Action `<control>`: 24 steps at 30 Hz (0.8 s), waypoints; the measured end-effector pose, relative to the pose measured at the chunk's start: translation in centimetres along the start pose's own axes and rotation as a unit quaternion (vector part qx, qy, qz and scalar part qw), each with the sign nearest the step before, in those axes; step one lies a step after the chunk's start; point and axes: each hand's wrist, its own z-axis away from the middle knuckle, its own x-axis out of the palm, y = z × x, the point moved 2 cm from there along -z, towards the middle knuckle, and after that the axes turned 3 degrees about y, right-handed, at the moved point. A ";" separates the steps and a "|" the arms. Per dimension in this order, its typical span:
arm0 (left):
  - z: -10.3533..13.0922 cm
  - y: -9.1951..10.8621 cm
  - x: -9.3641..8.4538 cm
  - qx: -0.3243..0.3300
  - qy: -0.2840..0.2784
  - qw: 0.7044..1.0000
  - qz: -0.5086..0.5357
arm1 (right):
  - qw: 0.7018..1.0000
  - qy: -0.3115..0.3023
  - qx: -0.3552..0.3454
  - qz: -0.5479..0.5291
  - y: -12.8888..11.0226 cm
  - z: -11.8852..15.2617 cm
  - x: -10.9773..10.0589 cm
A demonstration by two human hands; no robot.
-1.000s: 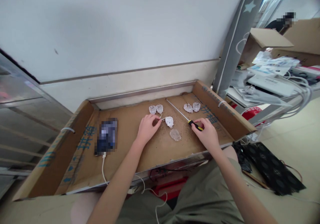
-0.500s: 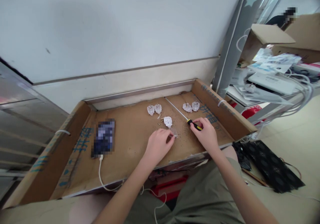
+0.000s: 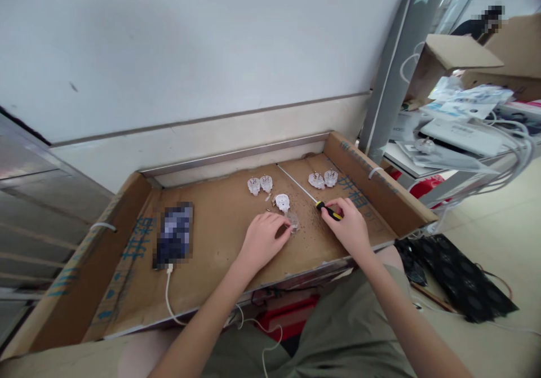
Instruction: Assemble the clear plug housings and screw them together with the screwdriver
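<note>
My left hand [image 3: 265,236] pinches the edge of a small clear plastic plug cover [image 3: 293,221] low over the cardboard. Just beyond its fingers lies an opened white plug [image 3: 282,202], with small metal bits beside it. My right hand [image 3: 349,227] is closed round the black and yellow handle of a screwdriver [image 3: 323,207]. The long thin shaft points away to the far left, its tip near the back edge. Two clear plugs [image 3: 260,185] with pins up sit behind the white one. Another pair of plugs [image 3: 323,179] lies at the right.
Cardboard with raised side walls [image 3: 376,186] lines the tabletop. Dark specks are scattered left of the screwdriver. A phone [image 3: 174,234] on a white charging cable [image 3: 168,296] lies at the left. Boxes and bagged goods crowd a side table [image 3: 408,160]; black fans [image 3: 460,274] lie lower right.
My left hand has shifted slightly left, and the clear cover shows more beside its fingertips. The right hand and screwdriver stay nearly still. The camera view has shifted a little.
</note>
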 end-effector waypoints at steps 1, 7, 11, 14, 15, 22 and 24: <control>0.0 0.0 0.1 -0.002 0.002 1.000 0.000 | 1.000 -0.002 0.000 0.001 0.0 0.0 0.0; -0.4 -0.3 0.2 0.011 -0.017 1.000 0.002 | 1.000 -0.019 -0.002 0.010 0.2 -0.2 0.0; -0.6 -0.8 0.4 -0.006 -0.017 1.000 0.023 | 1.000 -0.016 -0.002 0.024 0.1 -0.2 0.1; -0.6 -1.0 0.8 -0.024 -0.015 0.998 0.055 | 0.999 -0.007 -0.009 0.037 -0.1 0.0 0.2; -0.6 -1.1 0.9 -0.031 -0.013 0.997 0.064 | 0.999 -0.005 -0.014 0.040 -0.1 0.1 0.3; 0.1 -0.6 0.7 -0.053 0.017 0.994 0.092 | 0.993 0.009 -0.114 0.042 0.5 1.5 -0.4; 0.4 -0.6 0.9 -0.064 0.023 0.993 0.094 | 0.987 0.017 -0.156 0.034 1.2 1.9 -0.8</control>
